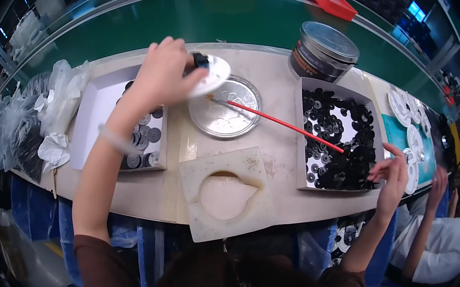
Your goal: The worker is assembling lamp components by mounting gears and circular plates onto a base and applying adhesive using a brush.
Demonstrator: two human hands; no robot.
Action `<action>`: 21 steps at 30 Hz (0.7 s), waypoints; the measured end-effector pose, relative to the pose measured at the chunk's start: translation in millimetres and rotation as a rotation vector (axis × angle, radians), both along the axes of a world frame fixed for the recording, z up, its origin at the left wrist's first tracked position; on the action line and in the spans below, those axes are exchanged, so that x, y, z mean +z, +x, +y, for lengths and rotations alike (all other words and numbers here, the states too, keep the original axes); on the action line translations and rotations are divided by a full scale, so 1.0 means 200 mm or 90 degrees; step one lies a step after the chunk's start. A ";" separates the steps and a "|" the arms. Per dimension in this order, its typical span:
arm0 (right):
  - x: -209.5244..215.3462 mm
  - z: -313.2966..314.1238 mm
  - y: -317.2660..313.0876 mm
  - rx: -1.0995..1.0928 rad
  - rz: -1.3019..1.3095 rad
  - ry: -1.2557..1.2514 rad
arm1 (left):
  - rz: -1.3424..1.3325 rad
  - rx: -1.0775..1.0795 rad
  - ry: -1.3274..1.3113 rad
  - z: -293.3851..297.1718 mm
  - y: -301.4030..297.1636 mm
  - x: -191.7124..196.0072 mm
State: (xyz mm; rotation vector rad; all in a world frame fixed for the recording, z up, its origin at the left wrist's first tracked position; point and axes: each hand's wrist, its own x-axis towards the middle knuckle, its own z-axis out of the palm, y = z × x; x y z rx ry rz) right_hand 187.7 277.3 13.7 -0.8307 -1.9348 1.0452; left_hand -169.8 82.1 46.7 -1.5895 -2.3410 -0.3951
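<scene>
My left hand (pixel 166 74) is raised over the far side of the table and grips a white disc (pixel 216 76) with a black piece on it. Below the disc lies a round metal lid (pixel 222 119), and a thin brush with a red handle (pixel 284 122) reaches from it to the right-hand box. That white box (pixel 301 164) contains many small black gears (pixel 322 117). At its near right edge my right hand (pixel 393 177) hovers with fingers apart, holding nothing that I can see. Nearest me sits a pale block (pixel 221 162) with a teardrop-shaped cutout.
Left of the lid, a white box (pixel 90 116) holds grey and black gears. Clear plastic bags (pixel 62 94) bunch beyond it. A dark tin (pixel 316 59) stands at the far right. White discs (pixel 406 108) lie on a teal mat, near another person's hand (pixel 438 186).
</scene>
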 end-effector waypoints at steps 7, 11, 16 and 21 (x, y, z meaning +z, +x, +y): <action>0.02 0.09 0.34 -0.157 0.047 0.163 | 0.100 0.134 -0.130 0.40 -0.49 -0.19; 0.04 0.06 0.56 -0.272 0.000 0.166 | 0.112 0.218 -0.108 0.57 -0.63 -0.24; -0.04 0.03 0.75 -0.331 -0.020 0.147 | 0.189 0.257 0.048 0.63 -0.73 -0.25; -0.25 0.05 0.96 -0.452 0.002 0.001 | 0.255 0.133 0.066 0.51 -0.59 -0.03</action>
